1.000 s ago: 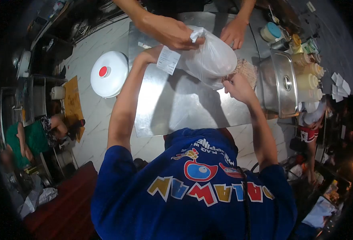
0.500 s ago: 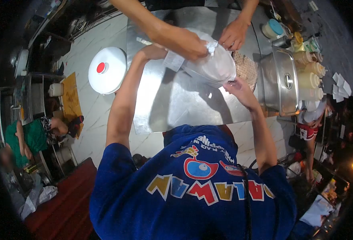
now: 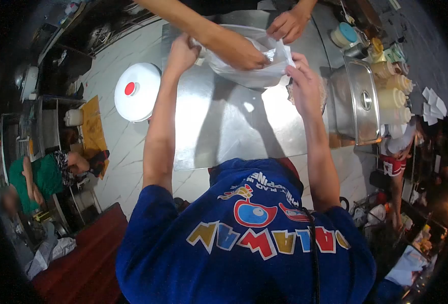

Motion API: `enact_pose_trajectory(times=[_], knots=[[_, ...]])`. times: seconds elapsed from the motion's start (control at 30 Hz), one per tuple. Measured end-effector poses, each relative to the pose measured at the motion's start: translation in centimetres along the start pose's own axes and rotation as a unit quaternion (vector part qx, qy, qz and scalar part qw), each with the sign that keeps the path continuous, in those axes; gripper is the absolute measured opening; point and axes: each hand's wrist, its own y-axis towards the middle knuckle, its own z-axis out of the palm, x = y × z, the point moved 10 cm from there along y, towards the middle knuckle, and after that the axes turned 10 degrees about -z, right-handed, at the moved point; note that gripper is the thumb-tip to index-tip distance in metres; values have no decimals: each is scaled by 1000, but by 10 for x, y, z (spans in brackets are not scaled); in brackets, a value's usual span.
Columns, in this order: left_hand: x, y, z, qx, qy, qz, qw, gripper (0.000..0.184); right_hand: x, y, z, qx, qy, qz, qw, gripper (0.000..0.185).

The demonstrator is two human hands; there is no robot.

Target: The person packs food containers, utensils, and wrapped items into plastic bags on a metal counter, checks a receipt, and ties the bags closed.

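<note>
A translucent white plastic bag [image 3: 257, 79] is held spread over the metal table [image 3: 198, 147]. My left hand [image 3: 184, 52] is closed on the bag's left edge. At the opposite side, my right hand [image 3: 305, 83] pinches the bag's rim between thumb and fingers. A co-worker's arm reaches in from the top, and that person's hand [image 3: 244, 54] is down in the bag's mouth. The co-worker's other hand [image 3: 288, 25] is at the far right rim. What lies inside the bag is mostly hidden. Brown patterned paper [image 3: 323, 93] lies partly behind my right hand.
A lidded steel container [image 3: 358, 101] stands at the table's right, with several squeeze bottles [image 3: 393, 99] beyond it. A blue-lidded tub [image 3: 345, 34] sits farther back. Left of the table is a white round container [image 3: 137, 93] with a red knob. Other people are at both sides.
Both my hands have moved up and away from me, spreading the bag wider. The bag has shifted away from me, and the round shape seen through it earlier no longer shows.
</note>
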Motion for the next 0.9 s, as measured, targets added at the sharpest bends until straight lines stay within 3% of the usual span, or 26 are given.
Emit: enact_pose_trajectory(times=[0.07,0.13,0.23,0.27,0.33,0.43,0.53,0.67,0.83,0.9], knots=[[-15,6,-14,12,-2,-1,1000,41,-2,8,13,-7,75,3,997,12],[-25,5,-17,25,35,-5,999,37,-17,5,13,-26,115,80,990,10],[-24,-3,-17,27,-1,-15,1000,38,-37,1,6,-20,207,146,967,14],[-22,-5,-18,18,-73,-4,997,38,-44,-3,3,-14,242,161,957,17],[-22,-10,-20,4,-216,19,976,37,-40,-1,3,6,154,200,967,22],[-20,-24,-32,-72,-143,10,987,35,-24,9,-7,26,-50,201,978,29],[-18,-30,-28,2,101,-47,994,36,-7,16,-16,29,-193,184,963,32],[-46,-33,-37,41,-57,-48,996,39,-19,14,-16,137,-232,221,937,30],[-82,-29,-9,99,-360,14,928,49,21,42,12,59,-128,93,986,26],[-79,-28,4,121,-305,3,945,52,28,51,14,52,-96,65,992,24]])
